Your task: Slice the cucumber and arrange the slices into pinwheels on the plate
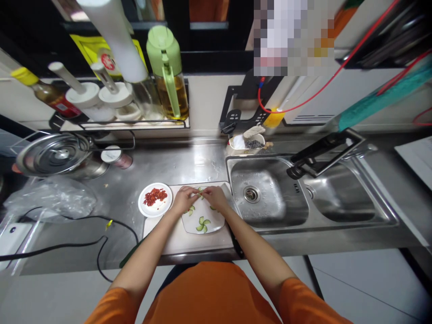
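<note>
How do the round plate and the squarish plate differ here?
The round plate is circular; the squarish plate has straighter sides. The squarish plate looks larger than the round plate. The round plate holds chopped red pieces, while the squarish plate carries green slices, some fanned out. Both are whitish.

Green slices [201, 195], apparently partly behind fingers [193, 191]

Two bare, orange-sleeved arms [151, 252] reach forward, converging; the bare left hand [184, 199] and bare right hand [216, 198] nearly meet, fingers [194, 191] curled inward, seemingly pinching.
</note>
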Available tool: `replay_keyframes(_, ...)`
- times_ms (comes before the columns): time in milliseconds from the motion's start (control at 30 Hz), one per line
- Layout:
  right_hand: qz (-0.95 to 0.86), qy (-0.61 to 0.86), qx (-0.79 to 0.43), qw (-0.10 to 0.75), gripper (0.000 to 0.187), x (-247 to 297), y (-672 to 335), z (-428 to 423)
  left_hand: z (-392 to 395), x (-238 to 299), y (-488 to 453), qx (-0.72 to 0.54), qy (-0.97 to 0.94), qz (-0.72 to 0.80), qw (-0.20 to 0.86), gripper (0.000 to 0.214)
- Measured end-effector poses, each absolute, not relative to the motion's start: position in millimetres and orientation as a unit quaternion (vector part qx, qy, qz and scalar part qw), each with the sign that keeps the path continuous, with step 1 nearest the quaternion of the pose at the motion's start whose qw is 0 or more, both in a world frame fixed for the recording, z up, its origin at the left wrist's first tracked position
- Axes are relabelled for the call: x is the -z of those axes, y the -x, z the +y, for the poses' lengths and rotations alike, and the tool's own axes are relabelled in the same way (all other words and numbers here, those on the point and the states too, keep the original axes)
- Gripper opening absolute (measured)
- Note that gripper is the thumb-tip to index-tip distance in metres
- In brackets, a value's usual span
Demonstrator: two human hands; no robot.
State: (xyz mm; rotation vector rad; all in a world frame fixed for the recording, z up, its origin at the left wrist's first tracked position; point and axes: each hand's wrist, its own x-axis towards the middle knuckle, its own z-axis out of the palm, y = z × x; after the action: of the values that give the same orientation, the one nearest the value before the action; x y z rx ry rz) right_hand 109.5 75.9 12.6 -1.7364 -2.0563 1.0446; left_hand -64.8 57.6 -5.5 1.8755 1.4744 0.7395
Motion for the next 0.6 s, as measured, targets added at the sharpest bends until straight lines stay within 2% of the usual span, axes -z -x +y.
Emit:
replay_keyframes(233, -0.753, 0.597, -0.264, 0.087, 0.021, -9.3, -107.1, 70.5, 55.7, 7.6, 66.9, -0.273, -0.717, 0.574, 0.287, 0.010)
replay_keyframes(600, -0.753, 0.604, -0.257, 0.043, 0.023, -12.4, -106.8, 68.8, 61.3, 6.8, 59.0, -0.239, -0.752, 0.557, 0.258, 0.012)
